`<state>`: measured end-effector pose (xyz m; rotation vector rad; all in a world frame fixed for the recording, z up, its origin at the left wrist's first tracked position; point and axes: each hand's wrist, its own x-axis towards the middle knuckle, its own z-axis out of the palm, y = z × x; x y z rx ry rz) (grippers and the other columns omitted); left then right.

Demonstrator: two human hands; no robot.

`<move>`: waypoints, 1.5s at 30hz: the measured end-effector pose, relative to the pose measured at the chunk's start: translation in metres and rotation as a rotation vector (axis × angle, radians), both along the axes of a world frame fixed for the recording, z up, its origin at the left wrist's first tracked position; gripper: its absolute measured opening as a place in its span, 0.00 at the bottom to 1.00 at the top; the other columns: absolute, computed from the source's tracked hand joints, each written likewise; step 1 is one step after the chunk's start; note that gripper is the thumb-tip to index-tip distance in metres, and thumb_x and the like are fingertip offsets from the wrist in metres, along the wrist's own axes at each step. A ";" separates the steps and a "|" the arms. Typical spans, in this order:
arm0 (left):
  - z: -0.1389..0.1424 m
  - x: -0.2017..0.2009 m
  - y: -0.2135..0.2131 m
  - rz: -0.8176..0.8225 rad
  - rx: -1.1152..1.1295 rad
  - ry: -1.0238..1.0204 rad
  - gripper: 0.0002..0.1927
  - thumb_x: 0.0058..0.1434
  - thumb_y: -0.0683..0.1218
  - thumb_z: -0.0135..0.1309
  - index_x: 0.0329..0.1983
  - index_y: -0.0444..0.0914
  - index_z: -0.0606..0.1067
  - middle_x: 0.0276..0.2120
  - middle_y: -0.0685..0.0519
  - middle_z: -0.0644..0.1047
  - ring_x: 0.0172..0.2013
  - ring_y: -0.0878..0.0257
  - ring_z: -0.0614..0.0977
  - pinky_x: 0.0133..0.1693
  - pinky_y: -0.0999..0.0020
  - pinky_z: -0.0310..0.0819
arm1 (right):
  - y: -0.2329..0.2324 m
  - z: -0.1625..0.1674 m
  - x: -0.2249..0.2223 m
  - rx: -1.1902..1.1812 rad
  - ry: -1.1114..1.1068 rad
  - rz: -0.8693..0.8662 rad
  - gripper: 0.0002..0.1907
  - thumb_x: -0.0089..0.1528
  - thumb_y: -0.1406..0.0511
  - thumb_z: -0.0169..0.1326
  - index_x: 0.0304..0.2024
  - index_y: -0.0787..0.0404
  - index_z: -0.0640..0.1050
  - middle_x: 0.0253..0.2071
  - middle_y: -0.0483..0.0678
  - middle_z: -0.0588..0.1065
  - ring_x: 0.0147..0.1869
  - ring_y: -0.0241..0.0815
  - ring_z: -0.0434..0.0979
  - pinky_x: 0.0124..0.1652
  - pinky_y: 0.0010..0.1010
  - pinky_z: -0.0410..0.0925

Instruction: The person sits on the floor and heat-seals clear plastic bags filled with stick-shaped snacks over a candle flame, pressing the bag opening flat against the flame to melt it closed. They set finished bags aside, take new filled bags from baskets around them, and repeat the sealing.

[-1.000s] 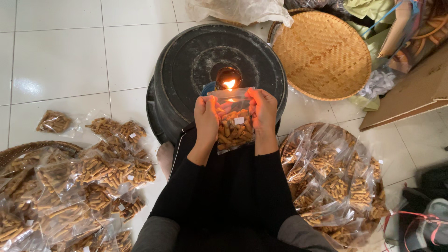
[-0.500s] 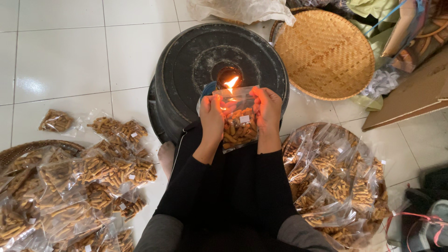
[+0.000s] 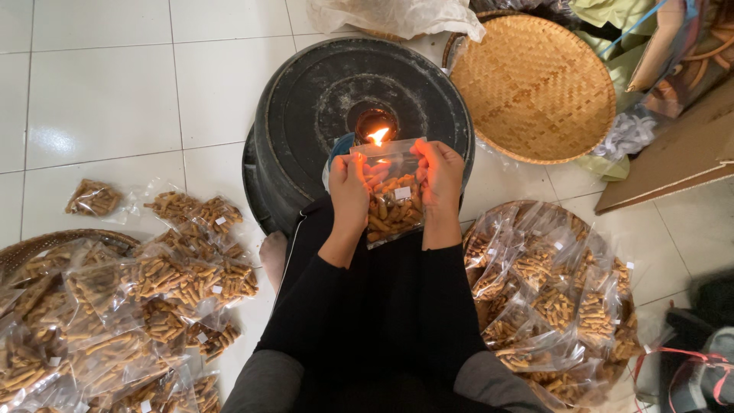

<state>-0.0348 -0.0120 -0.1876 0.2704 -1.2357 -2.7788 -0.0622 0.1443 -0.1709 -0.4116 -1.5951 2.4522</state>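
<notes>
Both my hands hold one small clear plastic bag of brown stick snacks (image 3: 392,203) upright in front of me. My left hand (image 3: 349,186) pinches its left top corner and my right hand (image 3: 439,174) pinches its right top corner. The bag's top edge sits right at a small flame (image 3: 378,137) that burns in the middle hollow of an upturned black round tub (image 3: 306,99).
Many filled snack bags (image 3: 153,283) lie on the white tile floor at my left, some in a woven tray (image 3: 30,248). More bags fill a tray (image 3: 550,291) at my right. An empty woven bamboo tray (image 3: 535,84) and a cardboard piece (image 3: 673,153) lie behind.
The bag and both hands have shifted slightly along the flame; the flame now shows at the bag's upper left edge.
</notes>
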 end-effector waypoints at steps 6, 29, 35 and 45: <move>-0.007 0.006 -0.011 0.043 0.002 -0.012 0.10 0.73 0.45 0.44 0.40 0.33 0.66 0.34 0.51 0.71 0.39 0.52 0.85 0.42 0.60 0.84 | -0.013 -0.001 0.002 0.049 -0.008 0.031 0.10 0.62 0.68 0.60 0.26 0.64 0.80 0.25 0.44 0.74 0.18 0.27 0.61 0.19 0.20 0.54; 0.050 0.101 -0.011 0.307 -0.791 0.651 0.06 0.76 0.40 0.43 0.40 0.35 0.65 0.36 0.52 0.80 0.34 0.61 0.76 0.40 0.70 0.74 | -0.016 0.047 0.136 0.479 0.520 -0.247 0.21 0.71 0.59 0.53 0.58 0.68 0.67 0.49 0.53 0.73 0.42 0.34 0.68 0.42 0.25 0.64; 0.052 0.113 -0.023 0.336 -0.744 0.714 0.05 0.75 0.40 0.47 0.41 0.35 0.66 0.37 0.49 0.75 0.35 0.62 0.77 0.38 0.71 0.76 | -0.047 0.085 0.180 1.518 0.653 -0.467 0.40 0.71 0.38 0.36 0.71 0.58 0.62 0.75 0.63 0.51 0.79 0.58 0.49 0.74 0.54 0.51; 0.059 0.119 -0.049 0.423 -0.857 0.751 0.04 0.73 0.39 0.49 0.41 0.35 0.68 0.38 0.49 0.77 0.36 0.60 0.75 0.38 0.70 0.71 | -0.074 0.092 0.184 1.664 0.601 -0.331 0.36 0.69 0.38 0.31 0.62 0.45 0.79 0.73 0.56 0.62 0.77 0.57 0.53 0.73 0.57 0.42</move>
